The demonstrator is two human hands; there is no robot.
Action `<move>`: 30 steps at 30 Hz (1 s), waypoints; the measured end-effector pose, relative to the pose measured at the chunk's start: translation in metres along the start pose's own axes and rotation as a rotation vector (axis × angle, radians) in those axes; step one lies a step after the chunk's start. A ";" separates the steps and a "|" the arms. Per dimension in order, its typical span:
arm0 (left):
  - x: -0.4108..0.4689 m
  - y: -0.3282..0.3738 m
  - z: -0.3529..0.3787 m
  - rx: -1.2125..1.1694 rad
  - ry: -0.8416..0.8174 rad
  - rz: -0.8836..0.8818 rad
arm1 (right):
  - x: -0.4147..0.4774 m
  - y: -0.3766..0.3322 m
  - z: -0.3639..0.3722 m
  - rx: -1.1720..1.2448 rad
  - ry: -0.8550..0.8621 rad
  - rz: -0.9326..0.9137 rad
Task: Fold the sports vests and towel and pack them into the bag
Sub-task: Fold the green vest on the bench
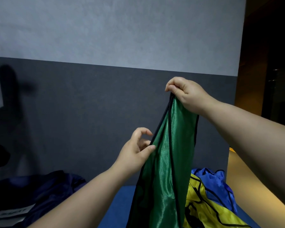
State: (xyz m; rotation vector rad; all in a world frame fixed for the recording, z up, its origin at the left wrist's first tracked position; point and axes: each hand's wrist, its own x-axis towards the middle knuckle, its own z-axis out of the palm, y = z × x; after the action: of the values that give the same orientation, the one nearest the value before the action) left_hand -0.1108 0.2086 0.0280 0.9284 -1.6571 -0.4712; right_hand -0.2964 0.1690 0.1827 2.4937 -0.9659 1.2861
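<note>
Grey two-tone wall (105, 38) fills the background above a blue surface (115, 208) at 6 o'clock, where a yellow vest (204, 211) and a blue vest (220, 186) lie crumpled together at 5 o'clock and a dark navy bag (48, 191) sits at 8 o'clock. Toward 1 o'clock the right hand (187, 94), fingers clenched, grips the top of the green vest (168, 162), which hangs down to the surface. At centre the left hand (135, 148) pinches its black-trimmed edge between thumb and curled fingers.
</note>
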 end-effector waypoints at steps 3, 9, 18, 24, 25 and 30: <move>-0.002 0.001 0.000 0.030 0.043 0.041 | 0.000 0.002 -0.001 -0.023 0.004 0.007; -0.002 0.003 0.009 0.150 0.040 0.126 | -0.001 -0.004 0.002 -0.001 0.014 -0.006; -0.001 -0.010 0.019 0.153 -0.078 -0.015 | -0.004 -0.004 -0.004 0.000 -0.010 -0.007; 0.000 -0.004 0.025 -0.117 -0.151 -0.258 | -0.007 -0.003 -0.005 0.025 -0.011 0.000; 0.001 -0.004 0.026 -0.159 -0.164 -0.278 | -0.007 -0.004 -0.005 0.028 -0.011 -0.003; 0.004 0.003 0.034 -0.261 -0.261 -0.271 | -0.006 -0.003 -0.006 0.026 -0.020 -0.005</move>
State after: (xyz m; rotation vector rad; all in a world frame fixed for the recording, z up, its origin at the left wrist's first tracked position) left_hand -0.1440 0.2016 0.0229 0.9279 -1.6554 -1.0048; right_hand -0.3014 0.1770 0.1820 2.5311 -0.9533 1.2833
